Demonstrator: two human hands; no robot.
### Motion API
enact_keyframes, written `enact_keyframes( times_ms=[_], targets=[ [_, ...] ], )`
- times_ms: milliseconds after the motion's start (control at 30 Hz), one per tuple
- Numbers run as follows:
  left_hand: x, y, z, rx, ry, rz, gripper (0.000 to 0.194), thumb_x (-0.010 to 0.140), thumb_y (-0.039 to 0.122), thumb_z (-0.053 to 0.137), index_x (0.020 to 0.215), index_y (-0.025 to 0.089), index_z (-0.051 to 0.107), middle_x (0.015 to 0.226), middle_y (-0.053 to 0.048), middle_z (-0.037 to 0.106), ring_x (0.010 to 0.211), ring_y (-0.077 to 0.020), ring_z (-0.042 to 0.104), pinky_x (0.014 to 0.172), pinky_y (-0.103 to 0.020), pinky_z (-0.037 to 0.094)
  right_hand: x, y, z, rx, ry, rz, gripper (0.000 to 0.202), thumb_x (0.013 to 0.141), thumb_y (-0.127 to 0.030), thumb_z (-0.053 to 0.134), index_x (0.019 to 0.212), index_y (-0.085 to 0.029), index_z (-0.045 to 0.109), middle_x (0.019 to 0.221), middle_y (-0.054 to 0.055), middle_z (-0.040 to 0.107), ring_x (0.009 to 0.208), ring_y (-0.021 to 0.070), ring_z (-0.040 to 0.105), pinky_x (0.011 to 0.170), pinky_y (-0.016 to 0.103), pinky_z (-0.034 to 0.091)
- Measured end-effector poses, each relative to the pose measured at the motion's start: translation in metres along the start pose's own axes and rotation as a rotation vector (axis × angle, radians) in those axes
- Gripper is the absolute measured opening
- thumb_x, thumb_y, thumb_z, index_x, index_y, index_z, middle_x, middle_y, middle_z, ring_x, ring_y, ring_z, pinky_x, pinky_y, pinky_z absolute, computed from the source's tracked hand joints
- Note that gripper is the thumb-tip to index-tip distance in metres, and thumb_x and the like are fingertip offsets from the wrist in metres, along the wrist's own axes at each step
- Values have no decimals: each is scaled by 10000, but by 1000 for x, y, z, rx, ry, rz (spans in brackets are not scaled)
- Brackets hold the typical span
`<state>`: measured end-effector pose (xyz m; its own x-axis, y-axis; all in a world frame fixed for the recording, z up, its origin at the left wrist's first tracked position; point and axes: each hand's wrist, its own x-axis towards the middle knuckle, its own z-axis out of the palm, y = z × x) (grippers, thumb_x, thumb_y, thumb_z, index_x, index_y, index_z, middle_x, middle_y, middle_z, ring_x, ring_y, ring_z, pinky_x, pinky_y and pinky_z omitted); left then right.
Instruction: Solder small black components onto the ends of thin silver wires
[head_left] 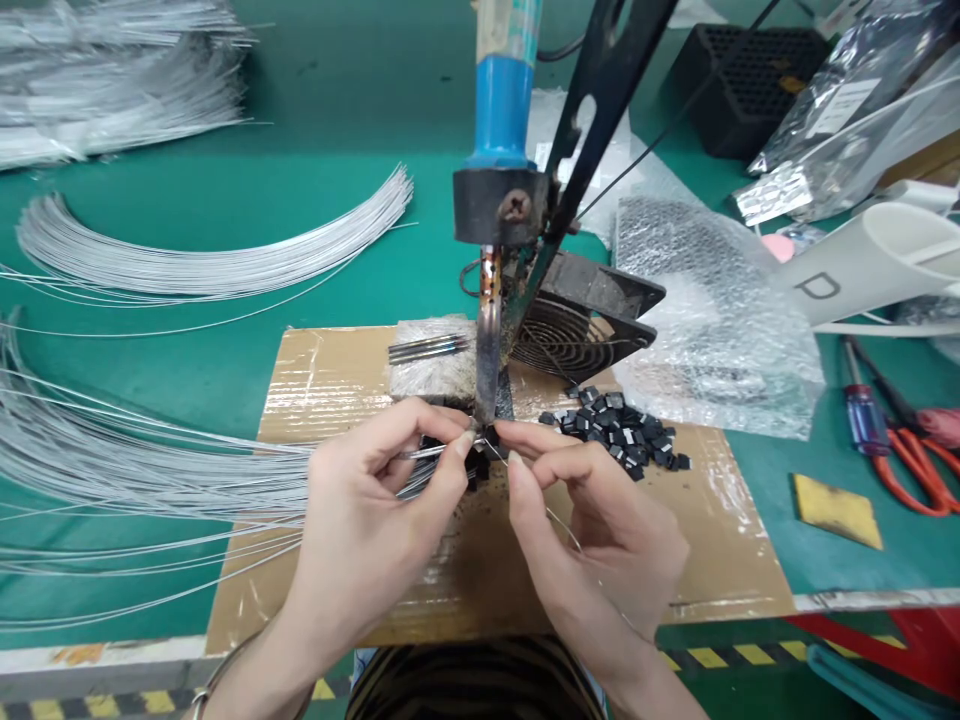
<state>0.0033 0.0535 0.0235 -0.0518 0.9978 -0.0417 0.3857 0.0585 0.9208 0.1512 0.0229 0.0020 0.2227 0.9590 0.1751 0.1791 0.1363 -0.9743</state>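
Observation:
A soldering iron (507,110) with a blue handle is clamped upright, its tip (487,375) pointing down between my hands. My left hand (382,500) is closed in a pinch on a thin grey wire (420,453), just beside the tip. Behind that hand a spread of grey wires (187,480) runs off to the left. A thin solder wire (562,525) passes between the thumb and fingers of my right hand (600,530), its end close under the tip. Small black parts (478,468) sit below my fingertips, partly hidden. More small black connectors (626,430) lie piled right of the iron.
Cardboard (705,540) covers the middle of the green table. A black fan (577,320) and bubble wrap (712,320) are behind the pile. Another wire bundle (217,265) lies at left. On the right are a yellow sponge (836,510), a screwdriver (866,415) and orange-handled scissors (915,475).

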Motion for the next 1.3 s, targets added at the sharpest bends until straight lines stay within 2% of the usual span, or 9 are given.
enact_keyframes(
  times_ms=[300, 733, 1067, 1300],
  targets=[
    [0, 1, -1, 16, -1, 2, 97, 861, 173, 732, 788, 237, 737, 868, 28, 799, 777, -136, 751, 650, -177, 569, -2, 4, -1, -6, 9, -70, 197, 914, -52, 701, 850, -234, 658, 1145, 41, 830, 1033, 189, 806, 938, 305, 613],
    [2, 0, 1, 24, -20, 0, 113, 860, 153, 715, 789, 239, 735, 849, 36, 792, 791, -130, 751, 682, -165, 572, -1, 8, 2, -5, 27, -80, 179, 919, -68, 709, 852, -229, 668, 1127, 45, 830, 1017, 192, 810, 949, 314, 625],
    [0, 1, 0, 35, -13, 25, 113, 866, 167, 719, 787, 245, 735, 868, 34, 797, 809, -129, 745, 650, -161, 547, -4, 9, 0, -66, 21, -143, 200, 899, -33, 735, 895, -224, 676, 1142, 16, 832, 1011, 145, 807, 936, 243, 608],
    [0, 3, -1, 36, -21, 20, 114, 857, 153, 720, 783, 240, 734, 863, 33, 800, 777, -120, 732, 606, -156, 523, -5, 10, 0, -82, 26, -148, 205, 892, -25, 737, 891, -220, 673, 1145, 16, 833, 1020, 143, 804, 962, 249, 599]
  ],
)
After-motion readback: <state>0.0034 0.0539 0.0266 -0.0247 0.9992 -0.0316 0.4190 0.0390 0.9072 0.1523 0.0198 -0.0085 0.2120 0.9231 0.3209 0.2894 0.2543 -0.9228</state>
